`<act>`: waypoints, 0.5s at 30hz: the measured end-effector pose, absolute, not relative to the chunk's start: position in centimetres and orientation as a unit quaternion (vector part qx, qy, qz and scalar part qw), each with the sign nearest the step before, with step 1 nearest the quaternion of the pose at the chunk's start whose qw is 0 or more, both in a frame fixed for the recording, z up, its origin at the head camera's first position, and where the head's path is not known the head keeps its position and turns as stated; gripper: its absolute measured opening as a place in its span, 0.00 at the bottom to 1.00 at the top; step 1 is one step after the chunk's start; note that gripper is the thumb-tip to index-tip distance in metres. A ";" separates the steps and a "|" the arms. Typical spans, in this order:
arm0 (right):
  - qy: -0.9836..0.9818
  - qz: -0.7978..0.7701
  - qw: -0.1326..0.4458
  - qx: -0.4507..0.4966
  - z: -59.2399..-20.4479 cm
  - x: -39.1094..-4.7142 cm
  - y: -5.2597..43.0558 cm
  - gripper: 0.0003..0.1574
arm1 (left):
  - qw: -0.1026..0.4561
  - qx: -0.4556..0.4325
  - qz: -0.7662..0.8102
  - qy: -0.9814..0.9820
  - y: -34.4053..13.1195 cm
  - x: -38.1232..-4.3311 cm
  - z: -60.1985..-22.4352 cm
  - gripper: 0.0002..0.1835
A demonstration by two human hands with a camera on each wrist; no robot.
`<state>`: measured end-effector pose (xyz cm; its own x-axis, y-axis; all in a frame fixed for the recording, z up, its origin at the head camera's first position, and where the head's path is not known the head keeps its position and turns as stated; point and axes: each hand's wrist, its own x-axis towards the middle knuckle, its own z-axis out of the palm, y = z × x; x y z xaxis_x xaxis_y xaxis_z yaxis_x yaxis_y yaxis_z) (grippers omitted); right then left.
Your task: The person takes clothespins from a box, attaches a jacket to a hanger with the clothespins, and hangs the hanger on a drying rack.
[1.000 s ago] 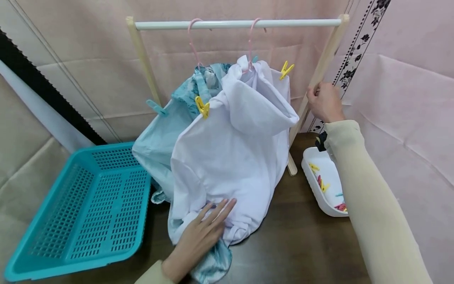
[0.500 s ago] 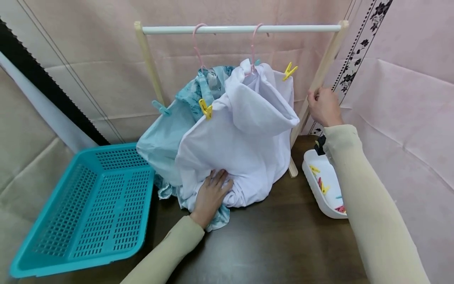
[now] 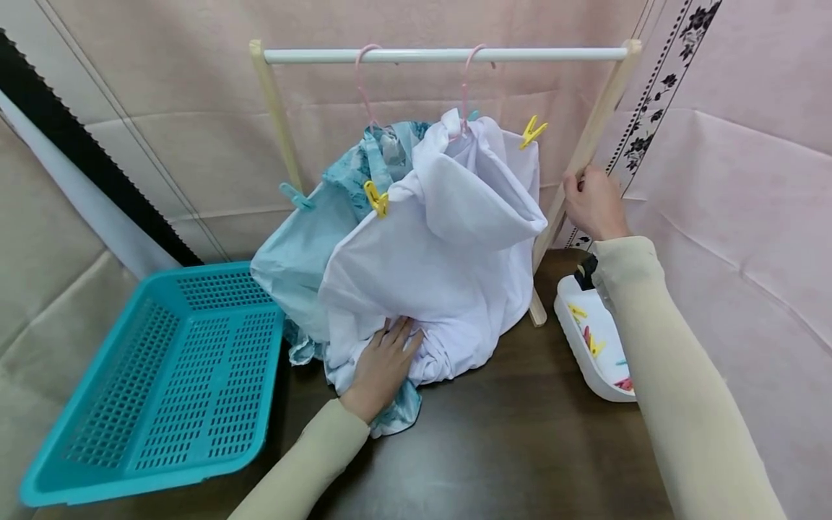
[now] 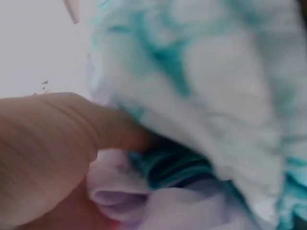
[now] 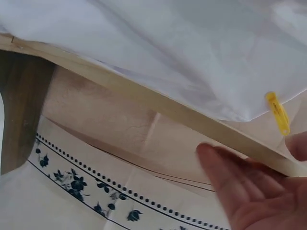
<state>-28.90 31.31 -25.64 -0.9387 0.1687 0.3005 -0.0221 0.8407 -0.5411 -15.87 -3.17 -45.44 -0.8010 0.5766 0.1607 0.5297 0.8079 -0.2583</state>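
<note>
A white hooded garment (image 3: 416, 274) hangs by a pink hanger (image 3: 465, 87) on a small rack with a white rod (image 3: 422, 55). Behind it, to the left, hangs a light blue garment (image 3: 295, 267) with patterned trim. My left hand (image 3: 383, 365) presses on the bunched lower part of the white garment, fingers fairly straight. In the left wrist view, the thumb (image 4: 115, 127) goes in under teal-and-white cloth (image 4: 201, 86); its tip is hidden. My right hand (image 3: 594, 202) holds the rack's right wooden post (image 3: 601, 108), fingers on one side and thumb on the other.
A turquoise slotted basket (image 3: 152, 473) stands at the left on the dark table (image 3: 494, 462). To the right, partly behind the right forearm, is a white tray (image 3: 585, 368) with several small clothespins. Yellow clothespins (image 3: 533, 132) and a blue clothespin (image 3: 295, 196) clip the garments.
My left hand has moved forward, away from me, and the garments' lower cloth has been pushed back and bunched towards the rack. The right hand keeps its place on the post.
</note>
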 end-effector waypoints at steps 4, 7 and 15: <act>-0.948 0.281 0.146 -0.045 -25.5 -27.4 31.0 0.43 | 0.083 -0.323 0.051 -0.941 -3.7 -14.6 -44.5 0.33; -0.954 0.262 0.138 -0.039 -25.2 -25.4 30.6 0.47 | 0.059 -0.339 -0.003 -0.939 -4.4 -13.1 -43.1 0.29; -0.966 0.198 0.167 0.007 -26.2 -16.4 29.2 0.50 | 0.173 -0.237 -0.139 -0.946 -10.1 -8.4 -37.1 0.18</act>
